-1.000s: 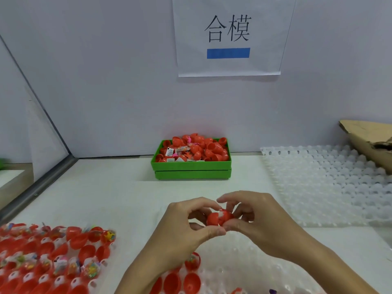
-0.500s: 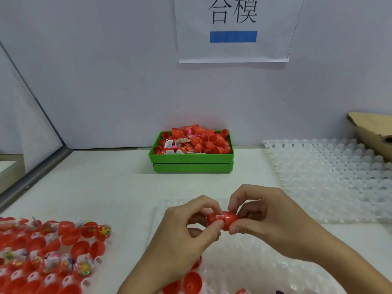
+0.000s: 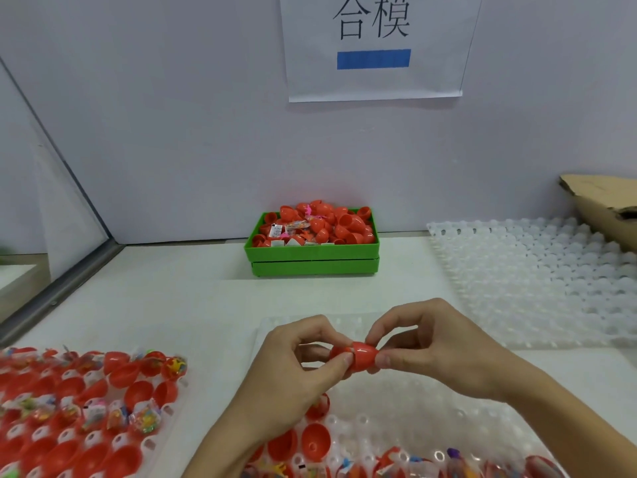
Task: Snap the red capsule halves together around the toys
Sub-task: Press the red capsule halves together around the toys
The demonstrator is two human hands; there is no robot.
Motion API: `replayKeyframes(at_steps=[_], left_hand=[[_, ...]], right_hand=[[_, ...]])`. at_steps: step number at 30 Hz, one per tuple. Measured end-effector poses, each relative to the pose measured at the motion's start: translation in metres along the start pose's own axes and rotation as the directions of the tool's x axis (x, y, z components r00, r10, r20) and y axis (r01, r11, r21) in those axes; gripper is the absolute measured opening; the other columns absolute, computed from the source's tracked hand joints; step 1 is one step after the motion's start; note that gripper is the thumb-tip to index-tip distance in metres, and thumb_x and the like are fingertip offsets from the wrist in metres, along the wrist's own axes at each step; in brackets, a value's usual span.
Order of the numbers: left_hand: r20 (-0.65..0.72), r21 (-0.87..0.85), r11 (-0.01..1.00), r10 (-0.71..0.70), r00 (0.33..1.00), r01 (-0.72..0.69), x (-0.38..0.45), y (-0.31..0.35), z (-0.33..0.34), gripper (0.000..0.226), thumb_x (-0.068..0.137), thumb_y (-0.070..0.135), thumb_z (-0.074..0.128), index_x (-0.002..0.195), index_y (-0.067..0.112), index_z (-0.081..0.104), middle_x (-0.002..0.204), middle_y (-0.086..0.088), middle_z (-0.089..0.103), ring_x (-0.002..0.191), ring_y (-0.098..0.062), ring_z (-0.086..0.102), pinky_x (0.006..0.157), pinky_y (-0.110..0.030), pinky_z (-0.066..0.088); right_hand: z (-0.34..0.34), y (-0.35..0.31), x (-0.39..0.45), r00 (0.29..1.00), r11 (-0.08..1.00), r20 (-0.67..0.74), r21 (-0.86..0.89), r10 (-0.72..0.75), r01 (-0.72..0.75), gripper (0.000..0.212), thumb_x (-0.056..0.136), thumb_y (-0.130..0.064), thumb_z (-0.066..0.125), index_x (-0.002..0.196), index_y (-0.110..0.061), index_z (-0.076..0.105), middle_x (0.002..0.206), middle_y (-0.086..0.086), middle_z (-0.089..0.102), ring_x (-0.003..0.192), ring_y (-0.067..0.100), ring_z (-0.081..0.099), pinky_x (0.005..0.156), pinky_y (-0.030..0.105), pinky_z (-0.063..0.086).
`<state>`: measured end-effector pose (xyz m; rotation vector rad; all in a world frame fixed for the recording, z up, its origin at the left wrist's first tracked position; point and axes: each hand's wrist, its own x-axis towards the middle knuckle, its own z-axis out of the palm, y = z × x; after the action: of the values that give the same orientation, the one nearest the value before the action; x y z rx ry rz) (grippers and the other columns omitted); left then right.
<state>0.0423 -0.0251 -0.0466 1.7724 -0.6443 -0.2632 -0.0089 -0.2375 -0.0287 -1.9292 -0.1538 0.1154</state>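
Head view looks down on both hands meeting above a white dimpled tray (image 3: pixel 448 408), with a red capsule (image 3: pixel 358 355) held between them. The left hand (image 3: pixel 293 367) pinches the capsule's left half between thumb and curled forefinger, and the right hand (image 3: pixel 437 346) pinches the right half the same way, its other fingers curled behind. The two halves overlap at a seam near the left thumb tip, and a sliver of something pale shows there (whether it is the toy's wrapper or only a glint, I cannot tell). The joining step looks to be in hand: the halves are mated but, as I judge it, not yet fully seated. The next move calls for a straight squeeze along the capsule's long axis, with the rims kept square so nothing catches in the seam. Open red halves (image 3: pixel 315 443) sit in the tray's near cells just below the hands, more of them with wrapped toys fill a second tray (image 3: pixel 86 408) at the left, and a green bin (image 3: pixel 313 251) heaped with red halves stands at the back against the wall.
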Motion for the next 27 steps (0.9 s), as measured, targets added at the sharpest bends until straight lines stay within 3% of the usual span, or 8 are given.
replayKeyframes(at_steps=[3, 7, 13, 19, 25, 27], left_hand=[[0.004, 0.009, 1.0, 0.0, 1.0, 0.0, -0.002, 0.001, 0.0, 0.007, 0.087, 0.018, 0.072, 0.082, 0.023, 0.071, 0.088, 0.003, 0.076, 0.082, -0.017, 0.075, 0.078, -0.034, 0.062], [0.0, -0.005, 1.0, -0.006, 1.0, 0.006, -0.004, 0.004, 0.003, 0.011, 0.09, 0.009, 0.069, 0.081, 0.015, 0.072, 0.085, 0.0, 0.076, 0.082, -0.018, 0.074, 0.075, -0.028, 0.061], [-0.035, 0.062, 0.997, 0.041, 0.999, -0.039, -0.005, 0.007, 0.008, 0.015, 0.09, 0.009, 0.069, 0.082, 0.023, 0.068, 0.085, -0.002, 0.076, 0.076, -0.019, 0.076, 0.077, -0.04, 0.062], [-0.039, 0.033, 0.997, 0.068, 0.997, -0.067, -0.009, 0.007, 0.009, 0.004, 0.091, 0.018, 0.068, 0.088, 0.02, 0.069, 0.085, -0.003, 0.076, 0.078, -0.019, 0.076, 0.076, -0.035, 0.062], [-0.035, 0.026, 0.998, 0.053, 0.998, -0.052, -0.006, 0.004, 0.009, 0.011, 0.094, 0.012, 0.065, 0.085, 0.018, 0.068, 0.083, -0.006, 0.076, 0.079, -0.019, 0.076, 0.072, -0.03, 0.062], [-0.048, 0.01, 0.999, 0.042, 0.998, -0.042, -0.006, 0.001, 0.009, 0.009, 0.094, 0.014, 0.064, 0.086, 0.017, 0.067, 0.081, -0.008, 0.076, 0.077, -0.021, 0.076, 0.071, -0.035, 0.063]], right_hand=[[0.004, 0.007, -0.003, 0.999, 0.999, -0.035, 0.042, -0.021, 0.022, 0.013, 0.084, -0.018, 0.077, 0.094, -0.027, 0.074, 0.085, 0.006, 0.078, 0.089, 0.029, 0.073, 0.074, 0.046, 0.045], [0.005, 0.013, -0.008, 0.997, 0.995, -0.079, 0.094, -0.025, 0.032, 0.013, 0.084, -0.015, 0.078, 0.094, -0.023, 0.075, 0.087, 0.009, 0.077, 0.09, 0.024, 0.075, 0.085, 0.056, 0.05], [0.004, 0.015, -0.011, 0.995, 0.991, -0.074, 0.107, -0.072, 0.08, 0.014, 0.084, -0.012, 0.077, 0.094, -0.021, 0.075, 0.09, 0.009, 0.077, 0.091, 0.023, 0.075, 0.089, 0.037, 0.055], [0.008, 0.015, -0.014, 0.985, 0.978, -0.115, 0.151, -0.128, 0.144, 0.014, 0.081, -0.016, 0.077, 0.095, -0.018, 0.076, 0.09, 0.009, 0.077, 0.088, 0.024, 0.075, 0.087, 0.028, 0.057], [0.009, 0.017, -0.014, 0.99, 0.983, -0.091, 0.143, -0.104, 0.117, 0.013, 0.085, -0.016, 0.075, 0.094, -0.025, 0.076, 0.088, 0.007, 0.077, 0.089, 0.02, 0.075, 0.083, 0.019, 0.054], [0.01, 0.017, -0.014, 0.992, 0.983, -0.077, 0.149, -0.1, 0.11, 0.014, 0.086, -0.015, 0.075, 0.094, -0.026, 0.075, 0.087, 0.007, 0.078, 0.09, 0.019, 0.075, 0.08, 0.017, 0.053]])
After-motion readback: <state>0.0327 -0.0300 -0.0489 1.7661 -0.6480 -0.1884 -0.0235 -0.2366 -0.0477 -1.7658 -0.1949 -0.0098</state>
